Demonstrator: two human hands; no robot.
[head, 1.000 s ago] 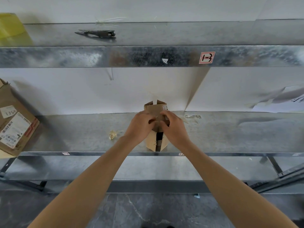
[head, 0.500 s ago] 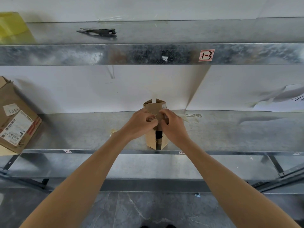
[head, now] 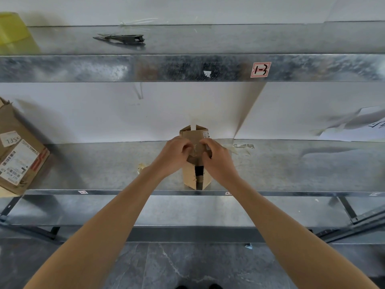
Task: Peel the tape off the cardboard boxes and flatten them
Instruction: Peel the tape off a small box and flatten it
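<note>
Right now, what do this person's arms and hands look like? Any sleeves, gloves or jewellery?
No gloves on the left hand or the right hand. The left arm and right arm are bare down to the picture's bottom edge: no sleeves, watch or bracelet. No rings show, though the fingers are partly hidden.

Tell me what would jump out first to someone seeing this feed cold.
Two bare arms converge on a small cardboard box standing upright near the front edge of the middle metal shelf. The left hand and right hand both grip its upper part. A larger labelled box sits at the far left, and a dark tool lies on the upper shelf.
</note>
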